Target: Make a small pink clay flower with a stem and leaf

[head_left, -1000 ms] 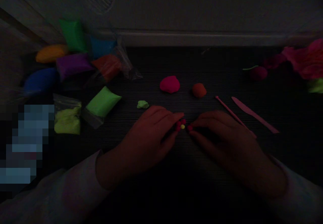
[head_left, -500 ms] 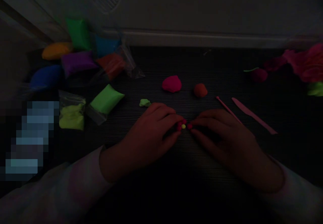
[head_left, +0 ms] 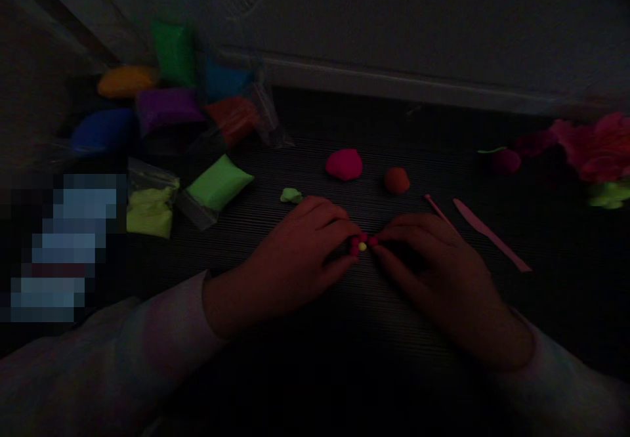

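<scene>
In right hand (head_left: 438, 279), apparently pinching a small pink ball (head_left: 373, 241); with left hand (head_left: 295, 256), curving thumb and finger around a pink cluster (head_left: 354, 249) on the dark surface (head_left: 305, 142). Already bordering the yellow ball (head_left: 363, 247) on far and left sides; seemingly unfinished at right.

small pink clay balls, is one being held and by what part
The right hand pinches the rightmost small pink ball by its right side. Whether the left hand grips the pink-and-yellow cluster cannot be told.
</scene>
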`<state>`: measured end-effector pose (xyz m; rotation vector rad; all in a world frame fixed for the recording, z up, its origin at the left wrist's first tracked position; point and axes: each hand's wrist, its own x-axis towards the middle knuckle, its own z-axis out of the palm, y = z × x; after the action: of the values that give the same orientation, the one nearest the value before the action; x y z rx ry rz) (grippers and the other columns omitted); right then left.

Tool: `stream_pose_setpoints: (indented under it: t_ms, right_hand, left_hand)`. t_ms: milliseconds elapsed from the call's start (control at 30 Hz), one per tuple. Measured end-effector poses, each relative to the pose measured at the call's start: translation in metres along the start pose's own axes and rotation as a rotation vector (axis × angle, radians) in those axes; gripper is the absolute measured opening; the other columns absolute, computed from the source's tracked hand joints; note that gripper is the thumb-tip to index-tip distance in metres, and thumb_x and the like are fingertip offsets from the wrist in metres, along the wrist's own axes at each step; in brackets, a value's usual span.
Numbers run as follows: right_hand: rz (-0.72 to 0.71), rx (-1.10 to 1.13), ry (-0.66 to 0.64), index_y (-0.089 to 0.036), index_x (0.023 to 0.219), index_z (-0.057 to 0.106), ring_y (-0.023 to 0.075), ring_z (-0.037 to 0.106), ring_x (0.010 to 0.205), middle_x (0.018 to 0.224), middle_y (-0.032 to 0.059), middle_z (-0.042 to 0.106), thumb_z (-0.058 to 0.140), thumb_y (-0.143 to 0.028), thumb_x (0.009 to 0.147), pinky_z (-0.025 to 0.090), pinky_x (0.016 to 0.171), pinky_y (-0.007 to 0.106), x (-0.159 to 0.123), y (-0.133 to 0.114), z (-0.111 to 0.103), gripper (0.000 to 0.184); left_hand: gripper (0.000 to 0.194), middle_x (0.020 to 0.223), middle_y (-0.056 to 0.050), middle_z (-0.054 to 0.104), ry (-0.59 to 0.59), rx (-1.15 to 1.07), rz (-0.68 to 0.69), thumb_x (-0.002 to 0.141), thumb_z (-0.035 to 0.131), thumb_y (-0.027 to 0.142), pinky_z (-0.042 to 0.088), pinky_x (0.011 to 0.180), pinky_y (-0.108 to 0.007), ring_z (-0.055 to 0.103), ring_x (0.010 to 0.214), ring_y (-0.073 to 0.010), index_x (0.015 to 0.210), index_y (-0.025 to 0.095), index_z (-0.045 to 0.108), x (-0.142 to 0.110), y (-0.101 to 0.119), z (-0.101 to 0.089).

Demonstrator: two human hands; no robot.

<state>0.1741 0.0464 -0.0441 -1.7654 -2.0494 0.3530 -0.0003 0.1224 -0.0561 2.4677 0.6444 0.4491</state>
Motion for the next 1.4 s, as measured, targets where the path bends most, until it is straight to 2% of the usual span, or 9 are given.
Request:
stream_pose_setpoints:
  t_ms: [333, 667, 967, 1267, 1400]
  right_hand:
    - [-0.031, -0.03, 0.009, -0.019, 0.085, 0.057, 0.0179, 0.055, 0.083, 0.088, 0.0064, 0.057, 0.052, -0.022, 0.077, 0.047, 0.073, 0.035, 0.001, 0.001, 0.0013, 0.01]
    - [0.002, 0.012, -0.014, -0.019, 0.091, 0.056, 0.0193, 0.055, 0.088, 0.091, 0.0068, 0.057, 0.051, -0.021, 0.077, 0.046, 0.078, 0.039, -0.0013, 0.0016, -0.0017, 0.015]
    - [-0.02, 0.001, -0.013, -0.018, 0.089, 0.058, 0.0171, 0.054, 0.086, 0.092, 0.0068, 0.057, 0.051, -0.019, 0.077, 0.046, 0.077, 0.035, -0.0007, 0.0027, -0.0013, 0.014]
    - [-0.02, 0.006, -0.008, -0.021, 0.088, 0.057, 0.0184, 0.055, 0.086, 0.091, 0.0058, 0.057, 0.049, -0.02, 0.078, 0.045, 0.079, 0.039, -0.0003, 0.0025, -0.0011, 0.012]
    - [-0.031, -0.004, -0.009, -0.02, 0.087, 0.058, 0.0178, 0.055, 0.085, 0.09, 0.006, 0.057, 0.05, -0.02, 0.078, 0.046, 0.077, 0.037, -0.0003, 0.0023, -0.0012, 0.012]
  left_hand:
    - [0.021, 0.095, -0.003, 0.054, -0.004, 0.003, -0.006, 0.078, 0.05, 0.026, 0.037, 0.083, -0.03, 0.044, 0.094, -0.0162, 0.096, 0.017, 0.055, 0.0002, -0.0004, 0.0009]
    - [0.025, 0.096, -0.004, 0.054, -0.018, -0.026, -0.012, 0.073, 0.056, 0.026, 0.038, 0.082, -0.033, 0.045, 0.094, -0.0179, 0.097, 0.017, 0.054, -0.0005, 0.0012, -0.0012]
    - [0.024, 0.096, -0.004, 0.055, -0.021, -0.052, 0.007, 0.077, 0.049, 0.021, 0.038, 0.083, -0.031, 0.045, 0.094, -0.0157, 0.1, 0.016, 0.055, -0.0002, -0.0008, -0.0029]
    - [0.022, 0.094, -0.003, 0.056, -0.002, -0.03, 0.015, 0.079, 0.048, 0.024, 0.039, 0.081, -0.031, 0.047, 0.091, -0.0154, 0.098, 0.019, 0.057, 0.0004, -0.002, -0.0012]
    - [0.021, 0.095, -0.003, 0.056, -0.006, -0.023, 0.011, 0.08, 0.048, 0.024, 0.038, 0.081, -0.03, 0.046, 0.092, -0.0149, 0.098, 0.019, 0.057, 0.0006, -0.0017, -0.0005]
